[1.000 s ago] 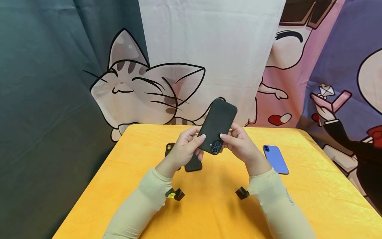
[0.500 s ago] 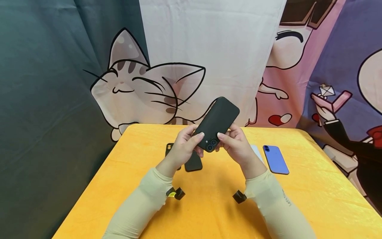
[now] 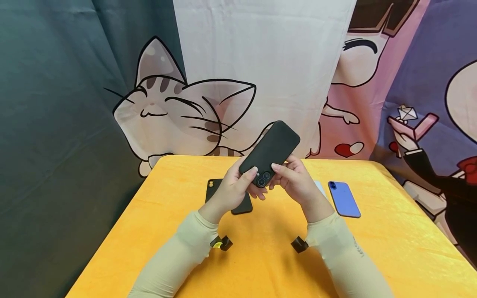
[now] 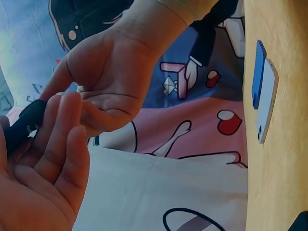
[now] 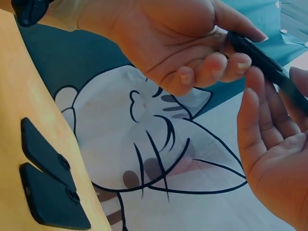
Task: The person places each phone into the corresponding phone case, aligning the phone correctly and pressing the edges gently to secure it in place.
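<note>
Above the far part of the table, both hands hold a black phone (image 3: 273, 149), apparently in a black case. It tilts to the right, with its camera end toward the person. My left hand (image 3: 231, 186) grips its lower left edge, thumb on the back and fingers behind. At the lower right, my right hand (image 3: 299, 184) pinches it with the thumb near the cameras. In the right wrist view the phone (image 5: 264, 62) shows edge-on between both hands. Two black phone cases (image 3: 243, 205) lie below the left hand, partly covered by it; the right wrist view shows both cases (image 5: 45, 147) side by side.
A blue phone (image 3: 344, 198) lies on the yellow tablecloth (image 3: 268, 265) at the right. A white phone (image 3: 320, 188) beside it is mostly hidden behind the right wrist. Behind the table hangs a cartoon-printed curtain (image 3: 261, 62).
The phone has tilted further to the right, its camera end shifting left and slightly up. My right hand has moved a little left with it, uncovering part of the white phone.
</note>
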`<state>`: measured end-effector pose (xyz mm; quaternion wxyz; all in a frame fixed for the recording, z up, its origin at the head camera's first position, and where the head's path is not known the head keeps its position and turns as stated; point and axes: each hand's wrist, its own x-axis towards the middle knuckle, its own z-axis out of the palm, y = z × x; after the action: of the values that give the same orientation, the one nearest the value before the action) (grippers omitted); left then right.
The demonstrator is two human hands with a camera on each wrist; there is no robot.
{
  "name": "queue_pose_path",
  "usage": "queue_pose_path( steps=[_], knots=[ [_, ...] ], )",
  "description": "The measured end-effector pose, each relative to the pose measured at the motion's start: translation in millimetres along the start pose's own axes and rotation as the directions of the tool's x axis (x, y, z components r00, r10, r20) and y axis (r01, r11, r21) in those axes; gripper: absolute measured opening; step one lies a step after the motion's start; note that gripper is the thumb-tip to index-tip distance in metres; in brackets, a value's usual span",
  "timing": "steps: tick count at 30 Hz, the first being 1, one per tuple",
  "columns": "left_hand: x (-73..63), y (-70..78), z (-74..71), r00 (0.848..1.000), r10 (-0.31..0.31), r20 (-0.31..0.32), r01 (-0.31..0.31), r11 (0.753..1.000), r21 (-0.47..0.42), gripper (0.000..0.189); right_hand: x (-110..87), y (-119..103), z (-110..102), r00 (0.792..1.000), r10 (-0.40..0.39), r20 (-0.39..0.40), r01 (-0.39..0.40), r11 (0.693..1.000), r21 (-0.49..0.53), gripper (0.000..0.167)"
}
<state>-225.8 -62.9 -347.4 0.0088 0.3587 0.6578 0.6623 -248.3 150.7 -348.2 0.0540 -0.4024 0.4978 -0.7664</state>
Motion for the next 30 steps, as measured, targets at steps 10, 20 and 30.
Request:
queue_pose_path(
  steps=[10, 20, 30],
  knots=[
    [0.9, 0.2, -4.5, 0.997, 0.022, -0.077, -0.022, 1.0, 0.003, 0.032, 0.4, -11.3, -9.1, 0.998, 0.003, -0.059, -0.004, 1.0, -0.023, 0.028],
    [1.2, 2.7, -12.4, 0.996, -0.032, -0.079, 0.027, 0.998, -0.057, 0.031, -0.9, -22.7, -14.3, 0.998, -0.04, -0.045, 0.043, 0.997, 0.071, 0.032],
    [0.5, 2.9, -18.8, 0.999, -0.011, -0.043, 0.001, 0.973, -0.229, 0.035, -0.5, -25.9, -9.4, 0.995, -0.031, 0.099, 0.017, 0.989, 0.146, 0.044]
  ],
)
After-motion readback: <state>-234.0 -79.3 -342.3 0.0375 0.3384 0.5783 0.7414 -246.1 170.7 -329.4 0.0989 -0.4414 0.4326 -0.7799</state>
